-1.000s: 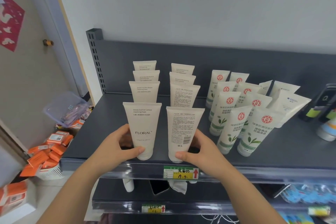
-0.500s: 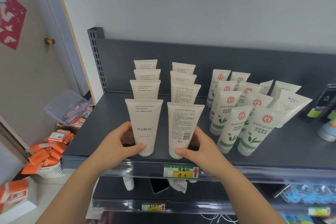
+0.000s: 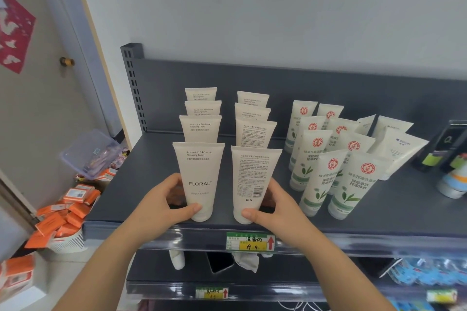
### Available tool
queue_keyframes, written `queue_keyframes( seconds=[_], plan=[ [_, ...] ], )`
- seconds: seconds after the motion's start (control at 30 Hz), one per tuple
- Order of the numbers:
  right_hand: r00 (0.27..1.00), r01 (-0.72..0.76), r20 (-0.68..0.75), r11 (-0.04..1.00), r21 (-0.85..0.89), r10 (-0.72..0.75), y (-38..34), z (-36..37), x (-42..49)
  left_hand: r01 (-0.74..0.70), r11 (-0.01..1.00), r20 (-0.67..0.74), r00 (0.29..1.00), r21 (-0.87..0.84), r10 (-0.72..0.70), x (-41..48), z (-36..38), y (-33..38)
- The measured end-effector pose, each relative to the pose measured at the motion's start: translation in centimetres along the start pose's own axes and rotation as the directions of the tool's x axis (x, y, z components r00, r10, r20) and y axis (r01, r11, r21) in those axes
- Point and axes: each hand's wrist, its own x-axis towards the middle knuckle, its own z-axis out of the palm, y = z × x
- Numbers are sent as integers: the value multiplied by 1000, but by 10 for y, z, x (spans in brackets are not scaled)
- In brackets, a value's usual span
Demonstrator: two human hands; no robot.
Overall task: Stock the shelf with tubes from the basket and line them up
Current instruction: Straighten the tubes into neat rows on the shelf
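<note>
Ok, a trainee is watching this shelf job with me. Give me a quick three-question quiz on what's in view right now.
1. True or false: the left hand grips the left front tube, printed FLORAL.
2. The right front tube, gripped by the right hand, faces the camera with: A) a logo, B) its barcode side, C) its cap.
3. How many beige tubes stand in each of the two rows, front to back?
Key: 1 true; 2 B; 3 four.

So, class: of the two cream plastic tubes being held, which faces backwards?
The cream plastic tube in the right hand: it shows small print and a barcode, while the other tube, in the left hand, shows the FLORAL name.
</note>
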Motion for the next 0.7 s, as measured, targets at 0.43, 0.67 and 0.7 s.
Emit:
queue_keyframes(
  seconds=[0.43,0.67,0.7],
  plan=[
    [996,70,-69,941,332,-50,4,-15,4,-2,992,45,999,-128,8,4,-5,4],
    [945,-32,-302,954,297,126,19,-10,25,27,918,-299,941,-395,-156,30,-12,9],
    [942,-60,-307,966,250,138,19,-10,28,46,946,-302,942,-322,-149,37,-12,9]
  ],
)
